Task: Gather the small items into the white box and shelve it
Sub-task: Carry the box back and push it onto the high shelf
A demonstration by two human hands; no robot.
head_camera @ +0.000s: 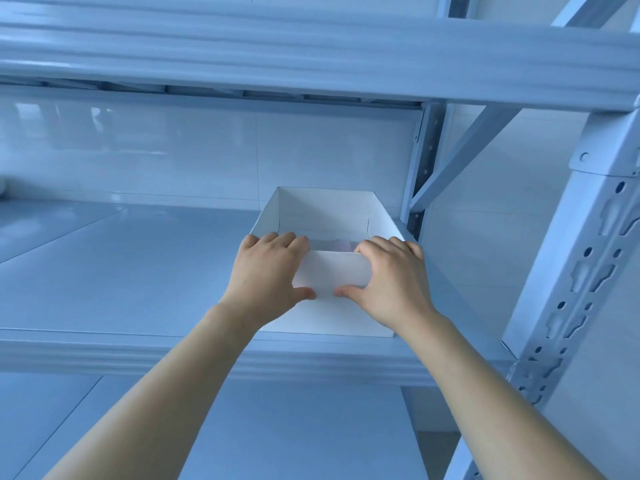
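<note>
Two bare hands, left hand (268,268) and right hand (388,277), clasped the near wall of the open white cardboard box (329,216) resting on the pale-blue metal shelf (121,271), apparently needing only release.

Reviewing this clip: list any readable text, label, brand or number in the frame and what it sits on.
None: no readable text anywhere in this frame.
White box: near wall blank, no label or print.
Shelf rack upright: only punched slots and holes, no markings.
Both hands, left hand and right hand, cover parts of the box.
</note>
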